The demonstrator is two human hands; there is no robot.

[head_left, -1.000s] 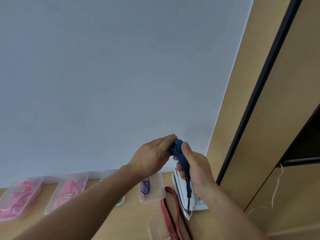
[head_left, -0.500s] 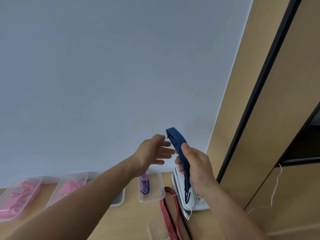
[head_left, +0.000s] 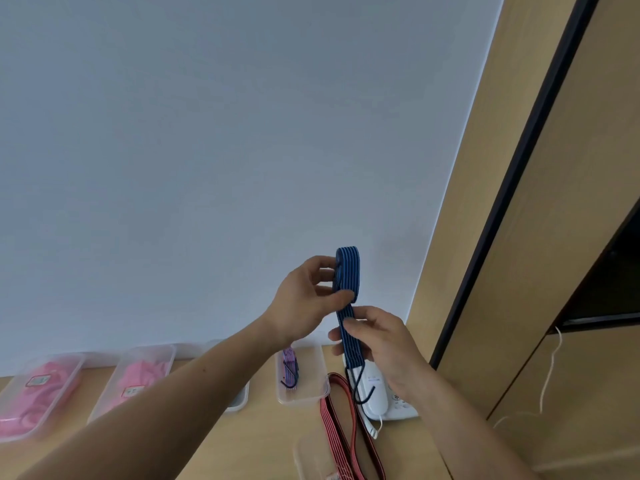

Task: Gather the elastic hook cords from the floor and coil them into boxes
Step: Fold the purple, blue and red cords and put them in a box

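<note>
We hold the blue cord (head_left: 348, 268) folded in the air above the phone (head_left: 378, 400), left hand (head_left: 301, 306) pinching its top loop, right hand (head_left: 384, 348) curled round the strands lower down: both grips closed on it. Its hook (head_left: 354, 385) dangles just over the phone. Should either grip slacken, the folds may spring open, or the hook snag the red cord (head_left: 329, 415) left of the phone.

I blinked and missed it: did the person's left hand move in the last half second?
Yes. The left hand shifted slightly right, toward the wooden panel, and its open fingers closed to pinch the blue cord.
</note>
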